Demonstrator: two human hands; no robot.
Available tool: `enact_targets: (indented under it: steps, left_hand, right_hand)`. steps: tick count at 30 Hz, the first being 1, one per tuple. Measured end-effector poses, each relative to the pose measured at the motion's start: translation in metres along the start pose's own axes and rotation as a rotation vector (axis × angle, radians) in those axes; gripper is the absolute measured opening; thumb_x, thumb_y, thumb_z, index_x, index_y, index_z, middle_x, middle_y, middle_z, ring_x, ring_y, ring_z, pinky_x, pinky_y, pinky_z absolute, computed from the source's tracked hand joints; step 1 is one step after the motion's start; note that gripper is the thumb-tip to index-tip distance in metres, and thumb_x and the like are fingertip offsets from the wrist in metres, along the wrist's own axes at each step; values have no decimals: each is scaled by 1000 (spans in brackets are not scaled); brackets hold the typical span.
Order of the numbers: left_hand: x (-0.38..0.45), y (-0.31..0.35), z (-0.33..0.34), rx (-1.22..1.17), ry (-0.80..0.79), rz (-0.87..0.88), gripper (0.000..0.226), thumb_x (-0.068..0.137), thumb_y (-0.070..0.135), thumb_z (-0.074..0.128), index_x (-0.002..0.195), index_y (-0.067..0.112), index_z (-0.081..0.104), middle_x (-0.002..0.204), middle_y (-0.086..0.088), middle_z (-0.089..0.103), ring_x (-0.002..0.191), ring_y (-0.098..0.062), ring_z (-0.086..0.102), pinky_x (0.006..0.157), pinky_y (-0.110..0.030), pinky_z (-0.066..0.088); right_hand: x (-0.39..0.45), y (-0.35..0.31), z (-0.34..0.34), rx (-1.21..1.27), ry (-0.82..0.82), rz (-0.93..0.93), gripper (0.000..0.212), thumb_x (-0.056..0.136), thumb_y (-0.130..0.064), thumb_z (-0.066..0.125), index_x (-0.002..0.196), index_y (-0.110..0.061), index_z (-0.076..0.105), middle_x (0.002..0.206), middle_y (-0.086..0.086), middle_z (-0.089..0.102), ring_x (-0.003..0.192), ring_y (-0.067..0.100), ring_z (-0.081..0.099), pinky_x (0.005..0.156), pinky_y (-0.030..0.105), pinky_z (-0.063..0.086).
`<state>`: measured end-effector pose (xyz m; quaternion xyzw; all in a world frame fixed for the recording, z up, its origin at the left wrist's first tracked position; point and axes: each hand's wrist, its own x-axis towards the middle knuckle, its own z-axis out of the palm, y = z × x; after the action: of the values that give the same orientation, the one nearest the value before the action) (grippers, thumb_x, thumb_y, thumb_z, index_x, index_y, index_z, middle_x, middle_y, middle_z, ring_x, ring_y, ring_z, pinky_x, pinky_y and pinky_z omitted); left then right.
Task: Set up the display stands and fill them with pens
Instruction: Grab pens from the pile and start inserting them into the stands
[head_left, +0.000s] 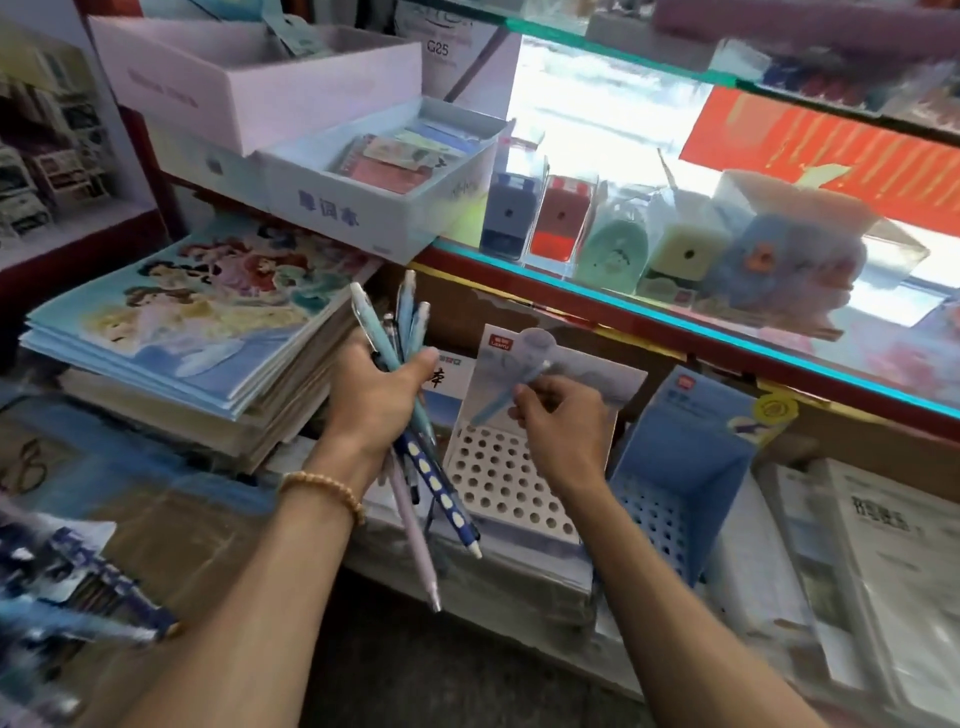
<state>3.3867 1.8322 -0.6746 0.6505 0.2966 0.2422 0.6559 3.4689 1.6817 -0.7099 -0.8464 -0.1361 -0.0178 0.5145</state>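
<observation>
Left hand (382, 392): fingers and thumb are curled round a bundle of pens (410, 415), held fanned, caps up beside the stack of princess picture books (208, 317), tips hanging below the wrist.

Right hand (563, 415): a single light-blue pen (519, 389) is pinched between thumb and fingertips and held slanted above the white display stand (511, 488).

White display stand: set upright, backing card raised, perforated tray seen empty; no pen is seated yet.

Blue display stand (675, 499): placed just beside the white one, on its right, also unfilled.

Step judged in hand: filling, at its very start; both stands appear already assembled.

Next move judged to call for: the pen's tip to be turned downward and aligned with one hole, then lowered straight in.
</observation>
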Motion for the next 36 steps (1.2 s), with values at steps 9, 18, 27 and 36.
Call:
enact_targets:
  steps: [9,18,27,36]
  left_hand:
    - [5,2,0,-3,12,26,25,89,23,71,110,15,59,88,-2,65,72,-10,65,53,-17,48]
    - [9,4,-23,1,37,39,26,88,23,73,109,15,60,93,-4,67,80,-15,68,58,-22,50]
    - [9,4,-30,34,52,68,25,88,22,73,108,14,60,93,-8,67,73,-15,65,59,-24,50]
    - [7,4,-24,56,44,88,20,89,23,72,103,18,59,89,-4,65,71,-13,64,55,-21,48]
  right_hand:
    - [10,14,25,-198,-23,-70,9,95,-16,64,94,-16,73,81,-11,66,77,7,67,76,41,60]
    - [18,8,36,-314,-110,-131,15,98,-16,59,92,-13,73,78,-8,65,68,4,61,63,23,52]
    - [19,16,40,-247,-335,-121,11,96,-16,63,92,-15,73,90,-2,71,83,11,66,82,36,57]
    - [12,23,34,-228,-405,-156,13,97,-16,62,101,-15,74,93,-5,71,82,3,65,78,22,53]
